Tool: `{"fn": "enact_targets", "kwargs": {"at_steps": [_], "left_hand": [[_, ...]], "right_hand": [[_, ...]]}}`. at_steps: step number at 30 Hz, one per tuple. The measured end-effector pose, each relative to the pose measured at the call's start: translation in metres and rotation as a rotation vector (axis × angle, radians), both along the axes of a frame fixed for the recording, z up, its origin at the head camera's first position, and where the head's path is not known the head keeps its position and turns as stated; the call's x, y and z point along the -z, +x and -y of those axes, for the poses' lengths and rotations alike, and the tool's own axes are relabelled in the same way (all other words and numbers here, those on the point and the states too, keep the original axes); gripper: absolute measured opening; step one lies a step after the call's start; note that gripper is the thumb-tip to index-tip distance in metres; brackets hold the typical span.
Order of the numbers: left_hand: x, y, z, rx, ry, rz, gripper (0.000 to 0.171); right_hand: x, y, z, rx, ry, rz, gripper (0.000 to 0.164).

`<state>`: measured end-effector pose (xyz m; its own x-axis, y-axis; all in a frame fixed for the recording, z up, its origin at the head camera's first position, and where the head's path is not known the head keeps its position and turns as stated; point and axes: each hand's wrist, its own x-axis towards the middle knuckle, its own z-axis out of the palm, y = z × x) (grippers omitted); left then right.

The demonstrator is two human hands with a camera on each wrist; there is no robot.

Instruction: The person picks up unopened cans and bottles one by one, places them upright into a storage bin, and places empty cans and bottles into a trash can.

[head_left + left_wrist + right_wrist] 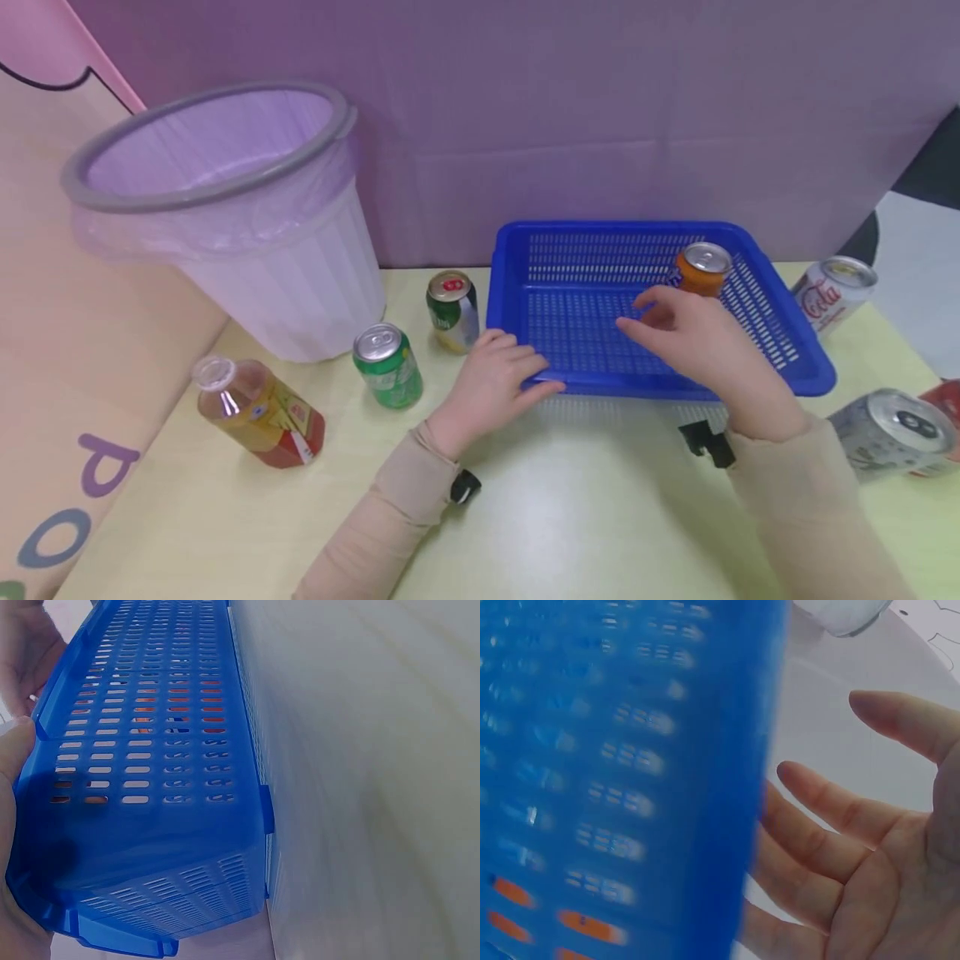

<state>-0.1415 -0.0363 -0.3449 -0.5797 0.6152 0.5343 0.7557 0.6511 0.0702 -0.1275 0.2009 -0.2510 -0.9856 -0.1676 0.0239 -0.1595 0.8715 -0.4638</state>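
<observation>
My left hand (491, 387) grips the near left corner of a blue plastic basket (622, 385), fingers over the rim. In the left wrist view, the thumb (16, 746) lies against the outer edge of the slotted basket (142, 840). An orange soda can (703, 268) stands inside the basket at its right side. Just in front of that can, my right hand (701, 342) hovers over the basket with fingers loosely bent and nothing between them. The right wrist view shows its spread fingers (817, 847) beyond the basket rim.
Left of the basket stand a dark green can (452, 312), a green can (388, 367) and a tilted-looking juice bottle (262, 412). A lined white bin (292, 267) is behind them. Right of it are a Cola can (832, 296), a silver can (892, 433) and a red can (947, 404).
</observation>
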Motion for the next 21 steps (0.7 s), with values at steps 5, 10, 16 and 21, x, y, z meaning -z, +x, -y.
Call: {"fn": "enact_targets", "kwargs": {"at_steps": [5,10,16,21], "left_hand": [[-0.001,-0.001,-0.001,0.010,0.001,0.016,0.030],[-0.002,-0.001,-0.002,0.015,0.008,0.012,0.031],[-0.001,-0.001,-0.001,0.009,0.003,0.006,0.030],[0.000,-0.002,0.000,0.009,0.009,-0.002,0.029]], "right_hand": [[0.013,0.008,-0.002,0.004,-0.051,-0.036,0.044],[0.023,0.015,-0.004,0.039,-0.078,-0.035,0.046],[0.033,0.017,-0.004,0.057,-0.105,-0.047,0.046],[0.037,0.017,-0.004,0.062,-0.105,-0.080,0.044]]}}
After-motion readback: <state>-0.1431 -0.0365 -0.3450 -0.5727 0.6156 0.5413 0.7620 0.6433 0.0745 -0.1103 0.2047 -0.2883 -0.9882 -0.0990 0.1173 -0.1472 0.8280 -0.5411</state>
